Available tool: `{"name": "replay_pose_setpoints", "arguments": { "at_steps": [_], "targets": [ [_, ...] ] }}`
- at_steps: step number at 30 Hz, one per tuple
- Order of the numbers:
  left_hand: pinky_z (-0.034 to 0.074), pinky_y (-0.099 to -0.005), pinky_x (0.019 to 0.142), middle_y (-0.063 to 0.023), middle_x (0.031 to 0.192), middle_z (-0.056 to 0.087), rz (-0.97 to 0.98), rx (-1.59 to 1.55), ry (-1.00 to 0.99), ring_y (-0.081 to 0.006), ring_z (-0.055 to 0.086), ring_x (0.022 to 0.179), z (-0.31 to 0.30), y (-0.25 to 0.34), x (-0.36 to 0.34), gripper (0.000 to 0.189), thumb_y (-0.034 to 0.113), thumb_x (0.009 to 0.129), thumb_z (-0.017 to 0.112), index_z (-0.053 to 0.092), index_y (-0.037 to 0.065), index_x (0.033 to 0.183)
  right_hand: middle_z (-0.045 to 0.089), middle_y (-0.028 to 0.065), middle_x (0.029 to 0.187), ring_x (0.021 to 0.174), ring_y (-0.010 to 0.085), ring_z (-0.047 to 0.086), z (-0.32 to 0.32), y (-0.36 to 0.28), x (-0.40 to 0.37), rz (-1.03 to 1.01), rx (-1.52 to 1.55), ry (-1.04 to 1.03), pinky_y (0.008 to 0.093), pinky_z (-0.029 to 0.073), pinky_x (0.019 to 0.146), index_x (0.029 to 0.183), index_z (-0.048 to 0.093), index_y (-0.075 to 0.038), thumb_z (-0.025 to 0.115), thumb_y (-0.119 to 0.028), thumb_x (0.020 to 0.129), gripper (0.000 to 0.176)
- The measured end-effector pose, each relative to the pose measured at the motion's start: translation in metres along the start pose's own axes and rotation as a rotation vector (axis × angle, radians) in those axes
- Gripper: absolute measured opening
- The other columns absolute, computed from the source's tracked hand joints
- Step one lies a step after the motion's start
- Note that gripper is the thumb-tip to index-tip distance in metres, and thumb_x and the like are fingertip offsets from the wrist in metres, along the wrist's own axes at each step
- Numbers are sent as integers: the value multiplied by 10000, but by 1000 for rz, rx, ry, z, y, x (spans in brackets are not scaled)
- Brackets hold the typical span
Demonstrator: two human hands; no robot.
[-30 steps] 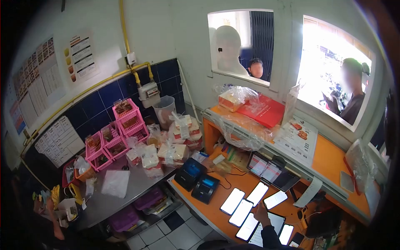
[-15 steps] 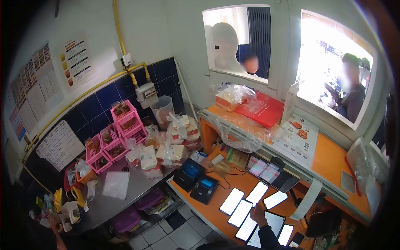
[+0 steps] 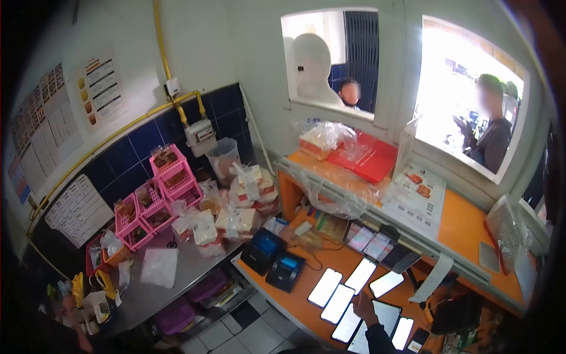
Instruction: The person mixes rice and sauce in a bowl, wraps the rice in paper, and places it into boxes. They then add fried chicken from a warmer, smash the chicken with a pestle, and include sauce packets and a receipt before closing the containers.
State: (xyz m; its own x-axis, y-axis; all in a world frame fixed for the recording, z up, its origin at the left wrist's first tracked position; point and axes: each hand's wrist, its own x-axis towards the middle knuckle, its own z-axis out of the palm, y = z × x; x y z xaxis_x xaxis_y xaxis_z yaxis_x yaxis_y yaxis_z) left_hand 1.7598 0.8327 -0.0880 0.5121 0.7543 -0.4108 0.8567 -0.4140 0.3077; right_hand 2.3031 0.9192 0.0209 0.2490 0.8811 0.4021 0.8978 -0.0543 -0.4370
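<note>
Your grip I cannot tell, but your right hand [image 3: 364, 309] could bump a phone [image 3: 338, 304] if your sleeve [image 3: 379, 339] drags.

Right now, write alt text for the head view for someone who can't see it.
A dark-sleeved right hand is over glowing phones on an orange desk; contact is unclear. Bagged boxes and pink baskets crowd a metal counter to the left, and people appear in the background.
</note>
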Motion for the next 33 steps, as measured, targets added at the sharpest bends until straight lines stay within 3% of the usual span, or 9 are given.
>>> {"name": "replay_pose_setpoints", "arguments": {
  "at_steps": [4,6,12,16,20,23,26,29,33],
  "targets": [
    [464,-412,753,-112,915,610,-1,-10,-202,-290,570,887,3,14,-58,209,283,815,536,641,123,899,533,217,796,727,383,531,-3,-9,-35,115,62,-204,491,413,626,963,483,35,542,-98,774,239],
    [471,-392,817,-104,999,622,-171,51,-397,-278,570,985,-19,21,-18,250,297,831,520,651,140,975,527,195,726,663,373,525,8,-5,-2,-92,-77,58,465,411,599,956,487,43,568,-32,700,279],
    [467,-374,916,-56,1145,616,-506,65,-616,-243,567,1091,-57,54,-7,328,322,819,522,656,163,1074,479,265,1096,973,407,545,-11,-21,-3,294,-110,-411,459,476,819,1170,392,21,613,-206,771,510],
    [465,-385,911,-21,1122,628,-136,69,-275,-242,583,1054,3,13,-26,323,338,772,568,668,185,1038,475,269,1096,977,413,544,-15,-26,-4,368,-76,-418,467,477,812,1186,370,18,608,-209,778,523],
    [457,-405,885,-26,1050,647,-63,43,-333,-262,597,994,27,1,-26,293,337,735,600,679,191,976,495,276,1092,1007,412,530,-26,-37,0,403,-32,-383,463,459,848,1193,393,27,588,-213,795,504],
    [461,-434,830,-132,938,643,-116,-57,66,-313,579,970,65,2,-58,244,302,783,551,674,101,849,542,264,1086,1038,420,507,-29,-35,7,262,71,-390,472,413,899,1129,485,38,553,-213,822,402],
    [461,-437,807,-110,953,639,-246,-105,35,-295,584,937,82,14,-74,325,358,819,540,676,82,925,491,265,1194,1131,425,448,-14,-22,15,-120,138,-94,433,351,979,1174,487,57,533,-167,835,409],
    [450,-457,819,-182,1018,607,-791,-627,98,-342,579,943,99,35,-114,351,370,810,533,652,47,877,555,216,1097,1041,370,524,2,-18,20,159,428,-269,425,390,941,1119,512,72,542,-185,848,375],
    [483,-470,709,-186,812,642,-890,-664,48,-384,608,821,151,47,-189,329,310,801,563,653,-6,797,566,220,1051,982,366,538,25,-115,28,95,317,-269,431,404,889,1095,522,75,515,-217,869,369]
  ]
}}
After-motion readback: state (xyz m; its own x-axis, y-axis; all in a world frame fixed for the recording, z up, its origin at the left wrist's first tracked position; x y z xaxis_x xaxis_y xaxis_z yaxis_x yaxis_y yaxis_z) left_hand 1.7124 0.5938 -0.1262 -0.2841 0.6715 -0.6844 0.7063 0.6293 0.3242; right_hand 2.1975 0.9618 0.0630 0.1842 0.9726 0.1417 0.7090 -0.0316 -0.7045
